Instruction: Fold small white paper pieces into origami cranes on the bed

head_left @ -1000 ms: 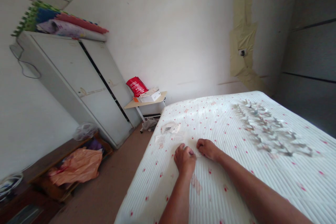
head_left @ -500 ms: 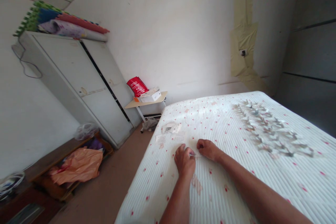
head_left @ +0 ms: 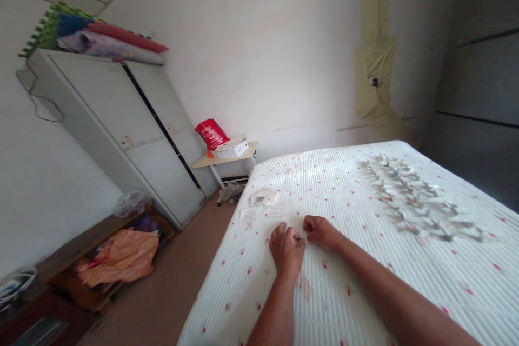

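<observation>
My left hand (head_left: 287, 250) rests on a white ribbed mattress (head_left: 247, 281) with red dots, its fingers closed around a small pale paper strip (head_left: 298, 238) that is mostly hidden. My right hand (head_left: 320, 231) sits just to the right, fingers curled towards that strip. Whether it grips the strip is unclear. Beyond my hands lie a crumpled paper scrap (head_left: 264, 197) and a printed paper slip (head_left: 248, 214). Further right on the mattress spreads a large patch of small folded paper pieces (head_left: 417, 197), blurred in this view.
A grey double-door wardrobe (head_left: 121, 130) stands at the left, with rolled foam mats on top. A small side table (head_left: 225, 157) holds a red packet and a white box. Low on the left, a wooden crate (head_left: 117, 259) holds an orange plastic bag. The mattress edge drops to a brown floor.
Both hands stay almost in place, with the left fingers drawn closer over the paper strip. Less of the strip shows between my hands now.
</observation>
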Tool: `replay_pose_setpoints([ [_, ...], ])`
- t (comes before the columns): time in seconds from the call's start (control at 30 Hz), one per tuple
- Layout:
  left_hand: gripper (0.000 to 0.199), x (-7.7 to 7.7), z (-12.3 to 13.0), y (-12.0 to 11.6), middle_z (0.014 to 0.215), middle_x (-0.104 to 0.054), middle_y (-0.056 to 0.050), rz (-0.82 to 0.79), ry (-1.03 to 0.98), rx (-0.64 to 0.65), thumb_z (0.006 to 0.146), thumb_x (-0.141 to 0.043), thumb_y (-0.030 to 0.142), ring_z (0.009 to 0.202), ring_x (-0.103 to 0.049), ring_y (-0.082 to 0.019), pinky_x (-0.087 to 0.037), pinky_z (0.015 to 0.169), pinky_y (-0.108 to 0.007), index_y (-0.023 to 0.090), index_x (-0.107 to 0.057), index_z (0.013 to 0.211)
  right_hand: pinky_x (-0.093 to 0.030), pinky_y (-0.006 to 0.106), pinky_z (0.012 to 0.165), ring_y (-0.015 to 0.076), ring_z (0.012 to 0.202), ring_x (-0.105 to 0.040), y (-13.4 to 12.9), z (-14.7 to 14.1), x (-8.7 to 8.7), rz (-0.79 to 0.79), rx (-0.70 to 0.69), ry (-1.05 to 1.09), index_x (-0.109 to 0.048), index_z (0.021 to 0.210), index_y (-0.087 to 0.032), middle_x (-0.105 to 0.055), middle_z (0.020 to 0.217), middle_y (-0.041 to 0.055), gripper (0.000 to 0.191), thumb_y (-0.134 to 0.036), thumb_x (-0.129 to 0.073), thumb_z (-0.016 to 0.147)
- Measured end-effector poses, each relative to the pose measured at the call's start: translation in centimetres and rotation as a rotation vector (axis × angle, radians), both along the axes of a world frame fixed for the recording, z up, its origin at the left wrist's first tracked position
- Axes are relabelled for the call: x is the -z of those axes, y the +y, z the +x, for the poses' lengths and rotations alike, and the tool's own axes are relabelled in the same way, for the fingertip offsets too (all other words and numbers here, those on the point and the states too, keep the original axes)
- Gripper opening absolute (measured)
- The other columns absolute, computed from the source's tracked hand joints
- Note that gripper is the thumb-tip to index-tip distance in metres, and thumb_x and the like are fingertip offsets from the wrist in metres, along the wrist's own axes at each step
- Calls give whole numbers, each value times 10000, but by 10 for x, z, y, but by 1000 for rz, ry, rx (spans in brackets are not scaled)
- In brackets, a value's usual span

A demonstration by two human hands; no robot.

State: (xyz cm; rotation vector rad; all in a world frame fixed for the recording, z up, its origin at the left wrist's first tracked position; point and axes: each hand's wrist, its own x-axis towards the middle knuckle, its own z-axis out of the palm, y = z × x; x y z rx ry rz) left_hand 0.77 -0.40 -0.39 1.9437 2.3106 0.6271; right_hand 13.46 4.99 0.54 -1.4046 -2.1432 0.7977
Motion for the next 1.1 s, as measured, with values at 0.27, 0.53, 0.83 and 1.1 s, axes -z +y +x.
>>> replay_pose_setpoints([
  [0.27,77,-1,1,0,1225,-482,13,-9,-18,-9,683,-627,293,1153,-391,-187,-277,928,-310,251,-600,741,-316,177,552,98,606,-483,1,10,2,18,24,-27,-581,671,-160,-578,648,-10,211,-16,-471,565],
  [0.53,79,0,1,1,1217,-481,17,-9,6,-10,681,-622,300,1139,-397,-186,-282,917,-305,252,-598,739,-309,192,557,105,604,-495,5,16,3,22,125,-74,-593,668,-157,-589,652,7,222,1,-474,568],
  [0.83,60,-1,1,0,1199,-500,9,25,-44,-7,662,-631,263,1137,-402,-187,-280,917,-305,243,-597,708,-328,202,581,116,633,-512,8,24,3,25,227,-66,-586,676,-161,-602,682,20,182,-33,-475,612],
  [1.1,74,-2,1,0,1205,-494,18,2,-39,-2,672,-629,264,1142,-399,-188,-279,922,-315,241,-593,733,-364,197,637,115,748,-547,-15,8,-7,191,67,-14,-646,766,-196,-601,854,19,185,-136,-479,714],
])
